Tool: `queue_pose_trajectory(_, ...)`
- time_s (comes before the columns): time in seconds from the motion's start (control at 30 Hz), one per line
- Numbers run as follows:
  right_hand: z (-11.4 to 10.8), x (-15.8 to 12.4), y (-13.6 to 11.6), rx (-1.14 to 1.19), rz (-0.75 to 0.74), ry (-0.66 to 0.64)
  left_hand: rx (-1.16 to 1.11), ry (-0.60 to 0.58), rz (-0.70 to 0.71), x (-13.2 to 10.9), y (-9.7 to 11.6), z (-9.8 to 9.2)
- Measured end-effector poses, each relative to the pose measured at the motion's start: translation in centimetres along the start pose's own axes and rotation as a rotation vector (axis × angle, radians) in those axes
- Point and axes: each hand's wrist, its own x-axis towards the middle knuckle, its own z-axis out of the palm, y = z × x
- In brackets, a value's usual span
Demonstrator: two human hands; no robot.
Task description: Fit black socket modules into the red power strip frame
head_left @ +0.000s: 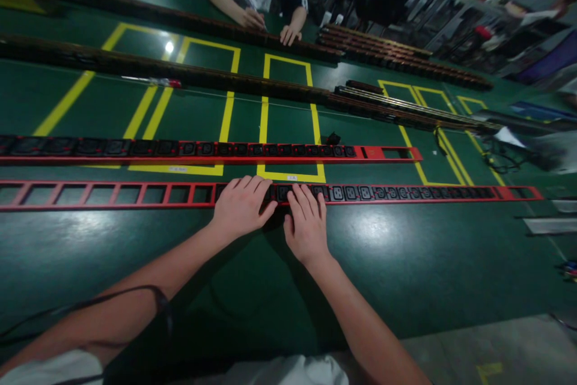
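Observation:
A long red power strip frame lies across the green table in front of me. Black outlet sockets fill its right part, while the left part shows bare rectangular openings. My left hand rests over the frame where the sockets begin, its fingers lying across the top and covering some sockets. Just to the right, my right hand lies with extended fingers on neighbouring sockets. Neither hand shows an object lifted in it; what lies directly beneath the fingers is hidden.
Behind runs a second red strip with sockets. Dark long rails cross farther back, with stacked rails at right. A red-handled screwdriver lies by one rail. Across the table, a person's hands hold a pen-like tool. Yellow tape marks the table.

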Motion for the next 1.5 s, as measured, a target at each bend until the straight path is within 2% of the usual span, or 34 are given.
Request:
queue_pose_trajectory(0.13, -0.1, 0.0, -0.1, -0.011, -0.005, -0.017, -0.004, 0.001, 0.002, 0.0, 0.0, -0.1)
queue_pose_trajectory(0.33, -0.4, 0.0, -0.6, -0.033, -0.123, -0.106, -0.008, 0.013, 0.014, 0.0, 0.0, -0.1)
queue_pose_trajectory(0.47, -0.5, 0.4, -1.3, -0.021, -0.082, -0.169, -0.003, -0.003, 0.024, 0.0, -0.1, -0.2)
queue_pose_trajectory(0.67, 0.0, 0.7, -2.0, 0.013, -0.045, -0.136, 0.007, 0.005, 0.032, 0.0, -0.1, -0.2)
queue_pose_trajectory(1.3, 0.0, 0.7, -2.0, 0.009, -0.019, -0.158, 0.009, 0.000, 0.033, -0.1, -0.3, 0.0)
queue_pose_trajectory(1.5, -0.2, 0.8, -2.1, 0.023, -0.022, -0.173, 0.016, -0.045, 0.044, 0.1, -0.2, -0.6)
